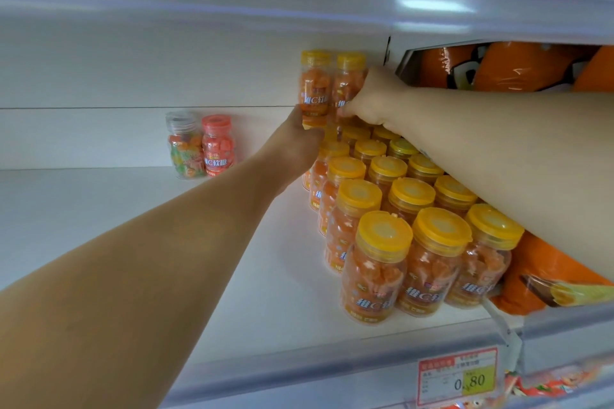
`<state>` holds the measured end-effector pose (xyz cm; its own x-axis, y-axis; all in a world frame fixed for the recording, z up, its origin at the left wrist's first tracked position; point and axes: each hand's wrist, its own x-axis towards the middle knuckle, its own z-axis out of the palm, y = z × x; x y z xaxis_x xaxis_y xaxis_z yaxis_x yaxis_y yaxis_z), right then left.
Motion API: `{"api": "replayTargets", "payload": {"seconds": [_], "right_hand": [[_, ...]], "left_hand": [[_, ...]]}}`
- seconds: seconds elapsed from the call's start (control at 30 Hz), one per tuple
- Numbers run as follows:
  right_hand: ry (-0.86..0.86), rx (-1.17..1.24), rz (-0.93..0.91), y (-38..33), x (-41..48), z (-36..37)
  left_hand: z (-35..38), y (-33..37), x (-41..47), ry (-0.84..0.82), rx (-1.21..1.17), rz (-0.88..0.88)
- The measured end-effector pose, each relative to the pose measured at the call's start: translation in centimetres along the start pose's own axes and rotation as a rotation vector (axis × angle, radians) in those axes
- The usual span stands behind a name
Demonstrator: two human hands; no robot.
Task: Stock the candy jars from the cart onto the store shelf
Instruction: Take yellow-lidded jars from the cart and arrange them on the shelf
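Observation:
Several orange candy jars with yellow lids (pixel 382 249) stand in rows on the white shelf (pixel 265 276). At the back of the rows, two more orange jars are raised on top of the lower ones. My left hand (pixel 299 139) grips the base of the left raised jar (pixel 315 86). My right hand (pixel 375 100) holds the right raised jar (pixel 347 83) by its side. Both arms reach deep into the shelf.
A clear-lidded jar of mixed candy (pixel 182 146) and a red-lidded jar (pixel 217 146) stand at the back left. Orange bags (pixel 518 66) fill the right side beyond a divider. The upper shelf (pixel 299 10) hangs low overhead. A price tag (pixel 458 375) sits on the front rail.

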<state>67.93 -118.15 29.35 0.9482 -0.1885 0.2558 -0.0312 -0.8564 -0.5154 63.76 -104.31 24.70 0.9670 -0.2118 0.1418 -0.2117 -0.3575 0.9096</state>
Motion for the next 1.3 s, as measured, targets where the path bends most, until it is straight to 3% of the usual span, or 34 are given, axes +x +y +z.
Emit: {"api": "replayTargets", "payload": {"seconds": [0.83,1.3], "right_hand": [[0.05,-0.008,-0.042,1.8,1.3,0.3],[-0.006,-0.057,-0.06,2.7,0.3,-0.3]], "left_hand": [[0.5,0.7,-0.6,-0.062,-0.007,0.063],[0.4,1.1,-2.4,0.025,0.019,-0.012]]}}
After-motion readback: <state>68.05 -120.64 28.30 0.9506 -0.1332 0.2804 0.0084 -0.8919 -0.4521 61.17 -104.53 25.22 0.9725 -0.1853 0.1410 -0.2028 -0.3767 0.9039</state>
